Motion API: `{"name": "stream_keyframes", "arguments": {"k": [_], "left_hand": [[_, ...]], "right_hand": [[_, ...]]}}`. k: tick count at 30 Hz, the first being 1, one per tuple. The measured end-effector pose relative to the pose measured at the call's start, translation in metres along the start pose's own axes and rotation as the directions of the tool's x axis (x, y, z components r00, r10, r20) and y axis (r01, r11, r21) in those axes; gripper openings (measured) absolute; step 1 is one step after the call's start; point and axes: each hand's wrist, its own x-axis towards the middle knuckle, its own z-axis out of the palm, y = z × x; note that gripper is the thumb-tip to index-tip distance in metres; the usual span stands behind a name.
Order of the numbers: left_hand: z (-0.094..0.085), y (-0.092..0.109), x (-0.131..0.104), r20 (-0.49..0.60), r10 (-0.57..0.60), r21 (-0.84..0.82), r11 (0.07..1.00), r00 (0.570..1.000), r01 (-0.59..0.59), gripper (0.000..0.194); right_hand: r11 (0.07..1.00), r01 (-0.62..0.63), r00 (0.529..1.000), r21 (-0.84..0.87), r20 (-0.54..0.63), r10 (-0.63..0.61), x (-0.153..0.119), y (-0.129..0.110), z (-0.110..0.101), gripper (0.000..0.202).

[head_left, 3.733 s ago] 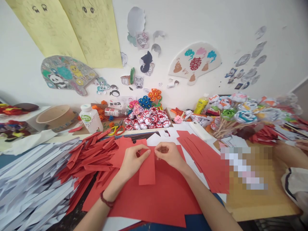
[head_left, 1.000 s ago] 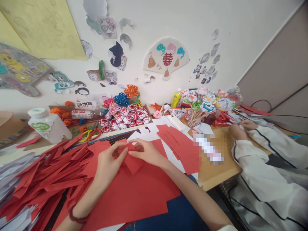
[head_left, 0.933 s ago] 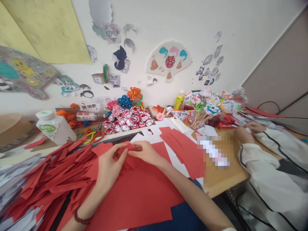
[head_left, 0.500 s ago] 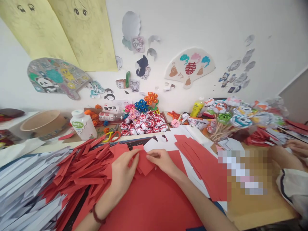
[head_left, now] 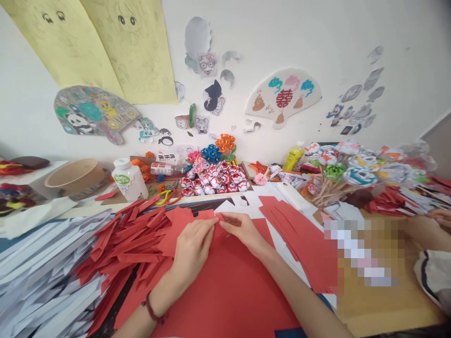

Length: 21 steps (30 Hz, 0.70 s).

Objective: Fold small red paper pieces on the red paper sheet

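Widest first: our view had swung to the right about a second ago and is now back near where it stood 3.7 s ago, so most of the shift in the background is head movement.

The large red sheets (head_left: 232, 291) lie in front of us, under both forearms. The heap of white strips (head_left: 38, 267) is to our left, with the heap of red strips (head_left: 132, 249) between it and the sheets. The cut red sheets (head_left: 305, 244) overlap white paper on our right. We note no change in these layers.

The small red piece (head_left: 220, 229) is above the far part of the large sheets, between our fingertips. At 3.7 s ago it hung as a long flat strip; by half a second ago it was a short, tilted flap. Now little of it shows, the rest being covered by fingers. We read this as folding well under way; the crease itself cannot be made out.

Left hand (head_left: 193, 246): fingers drawn together and bent, thumb tip brought in to the piece, no visible gap. It now covers more of the paper.

Right hand (head_left: 244, 232): thumb and forefinger pinch the opposite edge. Its other fingers are partly hidden; we cannot tell their exact curl.
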Motion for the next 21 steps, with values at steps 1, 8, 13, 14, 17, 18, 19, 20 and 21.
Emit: {"name": "stream_keyframes", "arguments": {"k": [1, 8, 13, 14, 17, 18, 19, 20, 21], "left_hand": [[0.000, 0.000, 0.000, -0.005, -0.021, -0.022, 1.000, 1.000, 0.021, 0.030], [-0.003, 0.000, 0.006, 0.025, -0.199, -0.109, 0.974, 0.980, 0.201, 0.029], [-0.006, 0.001, 0.008, 0.043, -0.359, -0.239, 0.902, 0.932, 0.359, 0.025], [-0.006, 0.001, 0.009, 0.052, -0.390, -0.279, 0.878, 0.919, 0.388, 0.026], [-0.006, 0.000, 0.011, 0.085, -0.446, -0.413, 0.798, 0.891, 0.439, 0.029], [-0.006, 0.000, 0.011, 0.100, -0.452, -0.459, 0.769, 0.886, 0.444, 0.031], [-0.006, 0.000, 0.012, 0.117, -0.456, -0.500, 0.740, 0.882, 0.449, 0.033], [-0.007, 0.001, 0.012, 0.137, -0.461, -0.533, 0.712, 0.877, 0.458, 0.036], [-0.007, 0.001, 0.013, 0.155, -0.472, -0.559, 0.682, 0.868, 0.471, 0.039]], "right_hand": [[1.000, 0.009, 1.000, -0.005, 0.016, -0.009, 0.000, 0.000, 0.000, 0.039], [0.978, 0.157, 0.987, -0.140, 0.049, -0.151, -0.003, -0.008, 0.000, 0.036], [0.980, 0.177, 0.984, -0.091, 0.003, -0.178, -0.006, -0.011, -0.001, 0.038], [0.982, 0.164, 0.986, -0.098, -0.011, -0.165, -0.005, -0.011, -0.002, 0.038], [0.985, 0.122, 0.991, -0.119, -0.039, -0.128, -0.003, -0.006, -0.004, 0.028], [0.987, 0.110, 0.992, -0.115, -0.046, -0.116, -0.003, -0.003, -0.005, 0.024], [0.989, 0.098, 0.993, -0.108, -0.058, -0.105, -0.002, -0.001, -0.006, 0.023], [0.991, 0.087, 0.992, -0.100, -0.078, -0.095, -0.001, 0.000, -0.006, 0.023], [0.993, 0.079, 0.991, -0.093, -0.104, -0.088, -0.001, 0.001, -0.007, 0.023]]}}
